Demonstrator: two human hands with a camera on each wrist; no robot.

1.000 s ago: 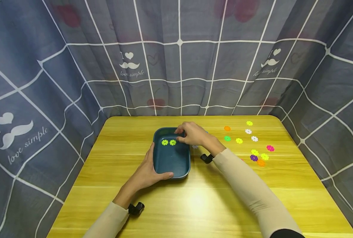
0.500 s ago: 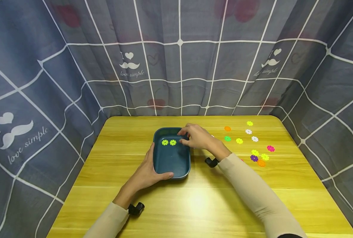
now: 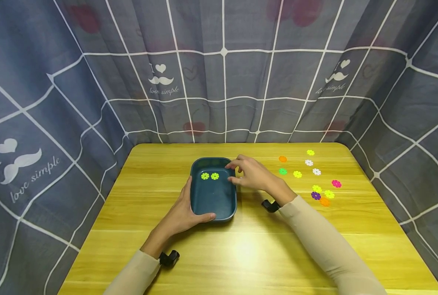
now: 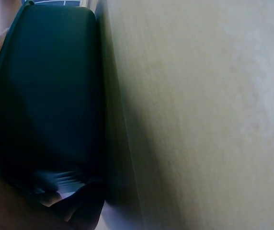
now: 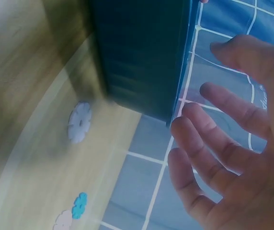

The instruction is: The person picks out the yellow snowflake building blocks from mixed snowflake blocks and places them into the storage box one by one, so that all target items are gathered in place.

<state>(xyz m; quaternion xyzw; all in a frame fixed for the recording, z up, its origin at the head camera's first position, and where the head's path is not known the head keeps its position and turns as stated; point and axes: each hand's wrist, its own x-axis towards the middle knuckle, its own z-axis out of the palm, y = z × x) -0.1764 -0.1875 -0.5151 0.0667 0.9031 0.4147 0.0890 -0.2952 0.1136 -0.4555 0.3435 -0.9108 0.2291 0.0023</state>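
Note:
A dark blue-green rectangular tray (image 3: pixel 214 203) rests on the wooden table. Inside, two yellow-green flower-shaped discs (image 3: pixel 205 176) lie side by side near the far end. My left hand (image 3: pixel 178 213) holds the tray at its near-left corner, thumb over the near rim and fingers along the left wall. Over the tray's right rim hovers my right hand (image 3: pixel 254 174), fingers loosely bent and apart with nothing between them. Below it, the right wrist view shows a white flower disc (image 5: pixel 80 122) and a blue disc (image 5: pixel 79 206) on the table beside the tray.
Several flower discs are scattered at the table's right, among them a green disc (image 3: pixel 282 171), a pink disc (image 3: pixel 336 184), a purple disc (image 3: pixel 316 196) and an orange disc (image 3: pixel 325 202). A grey-blue checked curtain (image 3: pixel 241 114) stands behind the table.
My right hand has drawn back to the right, from above the tray's inside to its right rim, and its fingers have spread. My left hand and the tray have stayed put.

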